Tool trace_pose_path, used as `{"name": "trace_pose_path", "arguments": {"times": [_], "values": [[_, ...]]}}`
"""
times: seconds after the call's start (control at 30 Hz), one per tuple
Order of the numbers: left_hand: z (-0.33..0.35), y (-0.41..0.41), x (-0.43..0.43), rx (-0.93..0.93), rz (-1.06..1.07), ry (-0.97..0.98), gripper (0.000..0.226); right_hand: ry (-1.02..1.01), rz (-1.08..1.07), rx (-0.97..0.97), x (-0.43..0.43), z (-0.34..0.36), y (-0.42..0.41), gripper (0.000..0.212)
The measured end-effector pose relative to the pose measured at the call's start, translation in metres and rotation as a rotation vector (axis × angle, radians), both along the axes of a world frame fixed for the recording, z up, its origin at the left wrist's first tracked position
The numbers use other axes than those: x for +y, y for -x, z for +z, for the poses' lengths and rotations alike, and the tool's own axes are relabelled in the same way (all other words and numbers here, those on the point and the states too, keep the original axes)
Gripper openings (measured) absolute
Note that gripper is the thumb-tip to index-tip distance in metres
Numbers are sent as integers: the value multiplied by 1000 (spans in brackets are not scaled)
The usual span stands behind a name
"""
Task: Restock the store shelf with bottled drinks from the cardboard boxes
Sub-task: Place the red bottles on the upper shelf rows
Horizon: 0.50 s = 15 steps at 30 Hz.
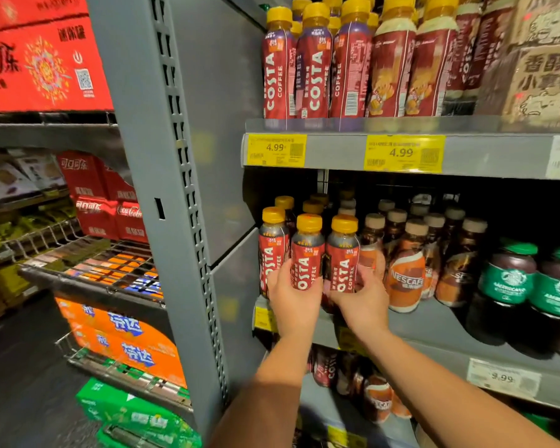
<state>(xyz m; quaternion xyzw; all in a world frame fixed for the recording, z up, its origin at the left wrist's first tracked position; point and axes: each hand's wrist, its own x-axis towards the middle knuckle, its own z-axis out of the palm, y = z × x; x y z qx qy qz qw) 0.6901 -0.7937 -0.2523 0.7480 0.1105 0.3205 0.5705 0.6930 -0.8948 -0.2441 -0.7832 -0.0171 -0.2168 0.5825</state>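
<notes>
Both hands point(293, 303) point(366, 299) apparently grip Costa bottles point(306, 263) point(343, 263).

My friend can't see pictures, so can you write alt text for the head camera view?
A person's left hand grips one yellow-capped Costa bottle and the right hand grips another Costa bottle at the front of a grey store shelf, beside Nescafe bottles and Starbucks bottles. More Costa bottles stand above.

The left hand point(293, 299) and right hand point(364, 299) are bare, as are both forearms point(272, 383) throughout the view.
</notes>
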Motion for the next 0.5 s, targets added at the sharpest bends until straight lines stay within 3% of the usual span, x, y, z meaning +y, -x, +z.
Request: {"name": "trace_pose_path", "arguments": {"times": [0.17,0.37,0.5], "values": [[2,-6,7,42,16,18,45,7,-50,134,3,3,-5,44],[-1,-4,6,106,46,-29,45,44,1,198,3,6,-2,46],[4,18,8,185,37,-170,23,157,24,333,-8,18,11,29]]}}
